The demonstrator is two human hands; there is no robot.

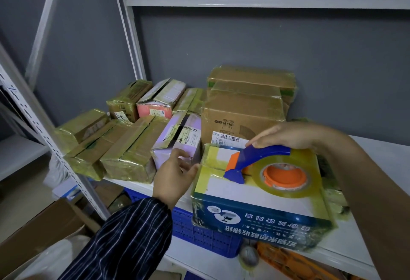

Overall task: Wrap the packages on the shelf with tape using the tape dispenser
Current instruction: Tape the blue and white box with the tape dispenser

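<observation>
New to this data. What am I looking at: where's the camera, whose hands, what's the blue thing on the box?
No robot here: one camera worn on a person's head looks down at their two bare hands. The right hand grips a blue-and-orange tape dispenser, loaded with a roll of clear tape, set on top of a blue-and-white box. The left hand, fingers relaxed, sits at that box's left edge. The box stands on a white shelf, beside a purple box and brown packages already wrapped in yellowish tape. A blue crate shows below the shelf.
</observation>
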